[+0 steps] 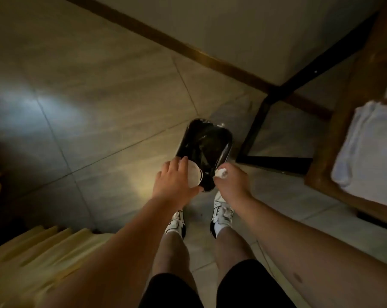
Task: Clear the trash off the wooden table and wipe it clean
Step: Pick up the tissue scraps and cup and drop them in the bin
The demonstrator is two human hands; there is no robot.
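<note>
A black bin (207,150) lined with a dark bag stands on the tiled floor in front of my feet. My left hand (173,182) grips a clear plastic cup (194,176) held over the bin's near left rim. My right hand (230,182) pinches a crumpled white tissue (221,173) above the bin's near right rim. The wooden table (326,165) shows only at the right edge, with a folded white cloth (370,147) lying on it.
The table's black metal leg frame (277,161) stands just right of the bin. A wooden skirting (188,52) runs along the wall behind. Yellow pleated fabric (37,258) fills the lower left. My white shoes (221,213) stand close to the bin.
</note>
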